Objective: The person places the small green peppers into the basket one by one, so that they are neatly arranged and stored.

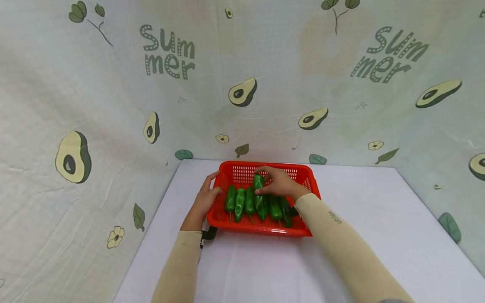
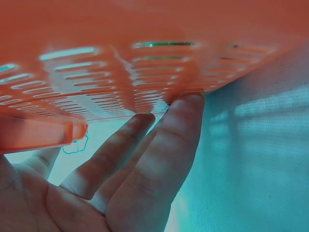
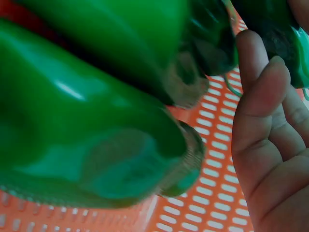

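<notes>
A red plastic basket (image 1: pixel 261 229) stands on the table with several long green peppers (image 1: pixel 240 204) lying side by side in it. My left hand (image 1: pixel 206 198) holds the basket's left side, thumb at the rim. In the left wrist view, its fingers (image 2: pixel 159 154) rest against the slotted outer wall. Over the basket, my right hand (image 1: pixel 279 183) pinches one green pepper (image 1: pixel 258 182) between thumb and fingers; this pepper lies over the middle of the row. Two large peppers (image 3: pixel 91 130) fill the near side of the right wrist view, apart from the fingers.
The basket sits on a white tabletop (image 1: pixel 371 219), near its back edge. A cloth (image 1: pixel 273 54) printed with avocados and leaves hangs behind and on both sides. Dark straps (image 1: pixel 208 233) sit at the wrists.
</notes>
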Demonstrator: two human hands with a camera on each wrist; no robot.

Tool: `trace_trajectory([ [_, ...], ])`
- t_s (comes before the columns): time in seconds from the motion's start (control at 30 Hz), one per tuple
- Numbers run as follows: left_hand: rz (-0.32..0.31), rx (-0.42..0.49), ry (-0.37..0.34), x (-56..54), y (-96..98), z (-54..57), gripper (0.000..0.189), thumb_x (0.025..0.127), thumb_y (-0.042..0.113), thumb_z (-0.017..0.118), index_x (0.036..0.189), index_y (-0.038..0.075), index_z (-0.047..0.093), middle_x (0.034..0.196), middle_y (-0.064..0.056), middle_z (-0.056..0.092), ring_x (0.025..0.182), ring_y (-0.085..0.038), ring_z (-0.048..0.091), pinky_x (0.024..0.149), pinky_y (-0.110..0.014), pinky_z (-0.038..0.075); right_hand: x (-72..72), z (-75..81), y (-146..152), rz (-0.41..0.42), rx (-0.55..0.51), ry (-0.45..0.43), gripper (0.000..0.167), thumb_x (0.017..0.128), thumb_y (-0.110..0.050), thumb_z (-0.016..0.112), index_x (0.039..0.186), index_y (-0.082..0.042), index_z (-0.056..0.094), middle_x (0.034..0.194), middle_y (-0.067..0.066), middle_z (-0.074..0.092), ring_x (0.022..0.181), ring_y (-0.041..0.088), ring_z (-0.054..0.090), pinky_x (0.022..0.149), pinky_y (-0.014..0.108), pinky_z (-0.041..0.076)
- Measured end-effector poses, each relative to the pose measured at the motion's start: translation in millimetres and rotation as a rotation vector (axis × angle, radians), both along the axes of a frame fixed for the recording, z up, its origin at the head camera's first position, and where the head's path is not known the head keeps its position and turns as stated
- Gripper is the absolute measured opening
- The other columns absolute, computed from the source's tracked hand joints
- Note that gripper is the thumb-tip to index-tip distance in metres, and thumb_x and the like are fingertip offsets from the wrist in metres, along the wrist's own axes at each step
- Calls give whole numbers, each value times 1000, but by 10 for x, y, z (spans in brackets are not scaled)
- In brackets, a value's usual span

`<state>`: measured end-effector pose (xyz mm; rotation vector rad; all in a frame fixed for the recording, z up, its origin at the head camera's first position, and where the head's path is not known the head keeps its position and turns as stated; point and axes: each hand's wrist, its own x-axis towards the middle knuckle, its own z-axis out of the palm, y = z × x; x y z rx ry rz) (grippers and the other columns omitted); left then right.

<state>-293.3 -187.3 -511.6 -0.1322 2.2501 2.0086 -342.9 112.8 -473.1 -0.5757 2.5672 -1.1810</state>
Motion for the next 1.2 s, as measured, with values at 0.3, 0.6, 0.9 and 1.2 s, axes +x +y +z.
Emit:
trace_trajectory([
  [0.3, 1, -16, -23, -1, 27, 27, 66, 95, 20, 59, 152, 51, 46, 156, -7, 46, 120, -34, 63, 90, -48, 61, 9, -68, 16, 0, 48, 28, 77, 80, -36, 93, 147, -25, 57, 121, 2, 68, 112, 26, 67, 84, 40, 63],
  [0.6, -2, -34, -21, -9, -11, 42, 67, 96, 21, 58, 155, 50, 43, 156, -7, 46, 122, -35, 62, 92, -50, 60, -23, -81, -12, 46, 48, 52, 76, 81, -36, 93, 147, -26, 56, 123, 0, 68, 114, 21, 66, 88, 39, 62],
  [0.9, -2, -31, -7, 11, -19, 46, 68, 96, 20, 57, 155, 49, 43, 156, -7, 45, 119, -36, 63, 91, -50, 61, -31, -91, -20, 75, 64, 64, 74, 81, -35, 93, 145, -27, 58, 124, -2, 68, 116, 20, 65, 92, 42, 60],
  [1.2, 1, -43, 9, 8, 0, 30, 68, 95, 19, 57, 155, 49, 43, 155, -7, 46, 118, -36, 66, 89, -50, 61, -21, -96, -3, 61, 112, 39, 74, 80, -35, 94, 145, -28, 59, 120, -1, 68, 111, 21, 66, 92, 42, 60],
])
